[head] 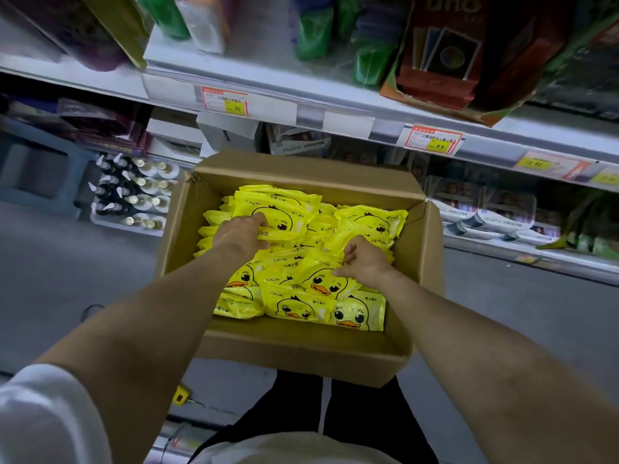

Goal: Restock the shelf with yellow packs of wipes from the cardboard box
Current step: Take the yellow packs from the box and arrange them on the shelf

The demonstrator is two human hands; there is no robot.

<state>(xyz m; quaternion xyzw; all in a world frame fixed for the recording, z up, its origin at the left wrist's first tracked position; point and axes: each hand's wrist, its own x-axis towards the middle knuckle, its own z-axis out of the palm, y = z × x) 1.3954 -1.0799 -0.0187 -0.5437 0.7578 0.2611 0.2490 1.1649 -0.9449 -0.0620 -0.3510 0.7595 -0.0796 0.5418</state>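
The bright yellow plastic packs of wipes (321,286) are printed with a cartoon duck face: orange bill, black eyes, black lettering. The plain corrugated cardboard box (301,356) is an even tan-brown. The pale grey-white metal shelf edge (100,80) carries red-and-yellow paper price tags (225,101), and the black trousers (365,416) show one white stripe.

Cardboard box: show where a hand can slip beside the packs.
Bare cardboard shows in the box between the packs and near wall, and along the right wall. Crowded in the middle: left hand and right hand on piled packs.
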